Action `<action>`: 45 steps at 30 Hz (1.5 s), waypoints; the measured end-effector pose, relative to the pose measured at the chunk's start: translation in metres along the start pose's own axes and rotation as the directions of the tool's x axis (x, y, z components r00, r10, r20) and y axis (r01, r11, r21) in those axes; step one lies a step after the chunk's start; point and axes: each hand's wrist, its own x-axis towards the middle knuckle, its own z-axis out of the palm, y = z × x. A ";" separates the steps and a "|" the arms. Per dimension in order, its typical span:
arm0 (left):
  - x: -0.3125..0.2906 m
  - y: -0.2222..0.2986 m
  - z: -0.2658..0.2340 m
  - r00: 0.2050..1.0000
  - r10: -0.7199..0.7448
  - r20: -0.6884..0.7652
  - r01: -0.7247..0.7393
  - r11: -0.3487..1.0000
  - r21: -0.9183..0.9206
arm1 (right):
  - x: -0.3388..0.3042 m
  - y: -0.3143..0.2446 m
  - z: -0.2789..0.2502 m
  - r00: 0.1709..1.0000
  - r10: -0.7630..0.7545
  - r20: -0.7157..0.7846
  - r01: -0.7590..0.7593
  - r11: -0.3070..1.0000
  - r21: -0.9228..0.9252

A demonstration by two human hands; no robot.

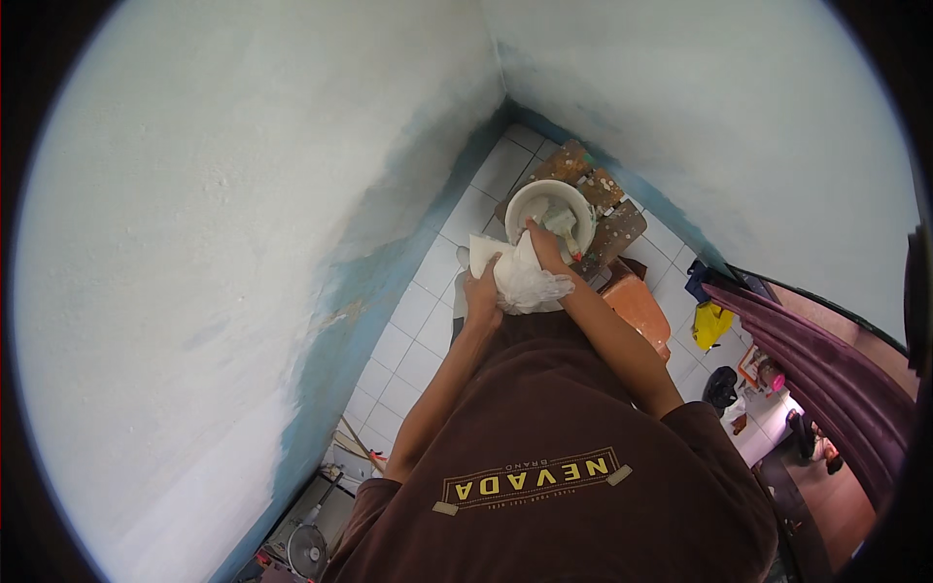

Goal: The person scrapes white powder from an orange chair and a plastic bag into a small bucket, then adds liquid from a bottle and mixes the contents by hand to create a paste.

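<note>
Close in front of my body, both hands hold a white plastic bag with a crumpled, see-through end. My left hand grips its left side, fingers wrapped round it. My right hand is closed on the upper right part, beside the rim of a white bucket. Inside the bucket lies pale, wet-looking material, along with a tool smeared with it and showing a red handle end. What the bag contains is hidden. The bucket stands on a paint-spattered wooden stool.
Walls with patchy white over blue meet at the corner ahead. An orange plastic seat stands right of the stool on white floor tiles. Farther right are a yellow cloth or bag and a purple curtain. A fan stands lower left.
</note>
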 end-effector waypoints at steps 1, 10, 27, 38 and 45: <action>0.001 0.002 0.003 0.999 0.033 0.013 -0.033 0.999 -0.006 | 0.005 -0.004 -0.001 1.000 0.027 0.002 -0.027 0.999 0.034; -0.016 -0.001 0.004 0.999 0.018 -0.042 -0.019 0.999 -0.028 | -0.001 0.013 -0.005 0.999 0.044 -0.009 -0.044 0.998 0.035; -0.022 -0.004 -0.011 1.000 -0.018 0.021 0.018 1.000 0.017 | -0.023 0.024 -0.003 0.998 0.043 -0.056 -0.040 0.997 0.059; -0.020 0.005 -0.013 0.999 0.000 0.038 -0.001 1.000 0.028 | -0.036 0.003 0.002 0.999 0.025 -0.027 -0.022 0.996 0.084; -0.016 -0.004 -0.020 0.997 -0.040 0.062 0.036 0.997 0.064 | -0.033 0.019 -0.005 0.998 0.030 -0.048 -0.030 1.000 -0.002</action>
